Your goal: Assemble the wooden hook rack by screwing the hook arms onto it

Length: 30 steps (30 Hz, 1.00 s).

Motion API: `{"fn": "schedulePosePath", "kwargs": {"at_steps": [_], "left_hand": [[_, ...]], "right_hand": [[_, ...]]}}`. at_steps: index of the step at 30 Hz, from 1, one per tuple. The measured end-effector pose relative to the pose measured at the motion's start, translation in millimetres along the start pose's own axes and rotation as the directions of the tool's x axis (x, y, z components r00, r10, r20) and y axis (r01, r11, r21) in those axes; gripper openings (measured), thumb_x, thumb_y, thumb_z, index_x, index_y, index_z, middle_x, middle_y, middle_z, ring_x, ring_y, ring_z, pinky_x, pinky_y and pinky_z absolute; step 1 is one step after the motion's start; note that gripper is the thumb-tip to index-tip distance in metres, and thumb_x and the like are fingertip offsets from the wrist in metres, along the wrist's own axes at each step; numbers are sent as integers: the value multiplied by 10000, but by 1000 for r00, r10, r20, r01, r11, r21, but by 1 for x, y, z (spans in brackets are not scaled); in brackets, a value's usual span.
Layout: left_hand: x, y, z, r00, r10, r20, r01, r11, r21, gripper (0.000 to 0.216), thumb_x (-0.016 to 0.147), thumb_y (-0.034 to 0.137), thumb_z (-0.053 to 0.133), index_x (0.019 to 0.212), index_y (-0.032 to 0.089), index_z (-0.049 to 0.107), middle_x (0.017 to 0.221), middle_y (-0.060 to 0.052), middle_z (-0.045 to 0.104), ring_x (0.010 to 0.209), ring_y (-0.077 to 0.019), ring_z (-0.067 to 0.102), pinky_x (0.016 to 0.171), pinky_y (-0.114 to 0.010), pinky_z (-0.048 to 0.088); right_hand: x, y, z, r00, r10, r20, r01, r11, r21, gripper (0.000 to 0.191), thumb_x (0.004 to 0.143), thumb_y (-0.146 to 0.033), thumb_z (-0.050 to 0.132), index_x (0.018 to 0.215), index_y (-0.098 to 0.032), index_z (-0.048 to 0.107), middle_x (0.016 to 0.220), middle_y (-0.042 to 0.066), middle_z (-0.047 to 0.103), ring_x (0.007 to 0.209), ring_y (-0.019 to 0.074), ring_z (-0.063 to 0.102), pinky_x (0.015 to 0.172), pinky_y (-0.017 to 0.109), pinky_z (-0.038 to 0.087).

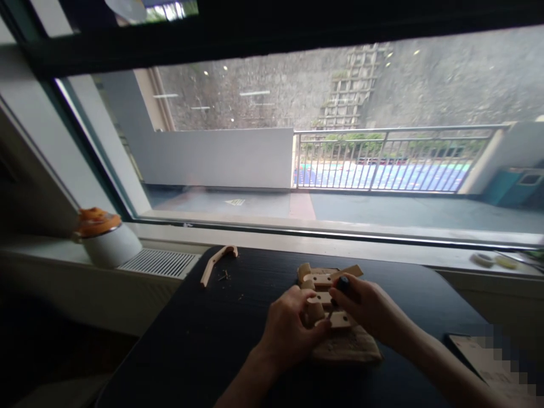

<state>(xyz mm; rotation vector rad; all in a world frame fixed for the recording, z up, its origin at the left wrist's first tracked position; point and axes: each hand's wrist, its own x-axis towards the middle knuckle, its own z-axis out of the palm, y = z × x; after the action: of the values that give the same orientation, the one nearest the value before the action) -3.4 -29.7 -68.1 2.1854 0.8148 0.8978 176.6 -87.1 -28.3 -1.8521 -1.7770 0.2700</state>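
My right hand (361, 300) is closed around the black handle of a screwdriver (342, 283), its thin shaft pointing down to a wooden assembly. That assembly has several pale slats (339, 321) with dark holes and rounded wooden pieces (314, 311) along its left side. My left hand (289, 323) grips the nearest rounded piece, thumb and fingers either side of it near the screwdriver's tip. Under the slats lies a rough brown board (351, 347), perhaps cardboard. A flat wooden strip (353, 271) sticks out at the far right of the assembly, partly behind my right hand.
On the dark table (178, 345) a bent wooden piece (215, 265) lies at the far left, beside small screws (224, 275). A framed flat object (484, 357) is at the right edge. The sill holds a white pot (111, 246) with an orange top and tape rolls (483, 259).
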Motion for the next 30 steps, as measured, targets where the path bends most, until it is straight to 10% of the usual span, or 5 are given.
{"fn": "schedulePosePath", "kwargs": {"at_steps": [14, 30], "left_hand": [[23, 26, 22, 984, 163, -72, -148, 973, 178, 93, 727, 218, 665, 637, 226, 688, 626, -21, 633, 865, -227, 524, 845, -375, 368], [13, 25, 24, 978, 174, -118, -157, 978, 140, 120, 724, 148, 649, 620, 208, 659, 761, -10, 683, 967, -225, 526, 899, -396, 370]], "right_hand": [[0, -42, -63, 952, -166, 256, 223, 951, -213, 194, 805, -230, 474, 909, -205, 635, 761, 23, 671, 653, 142, 565, 561, 235, 315], [3, -63, -57, 935, -233, 267, 327, 855, -403, 191, 834, -268, 485, 742, -183, 628, 737, 50, 685, 650, 157, 607, 525, 245, 268]]}}
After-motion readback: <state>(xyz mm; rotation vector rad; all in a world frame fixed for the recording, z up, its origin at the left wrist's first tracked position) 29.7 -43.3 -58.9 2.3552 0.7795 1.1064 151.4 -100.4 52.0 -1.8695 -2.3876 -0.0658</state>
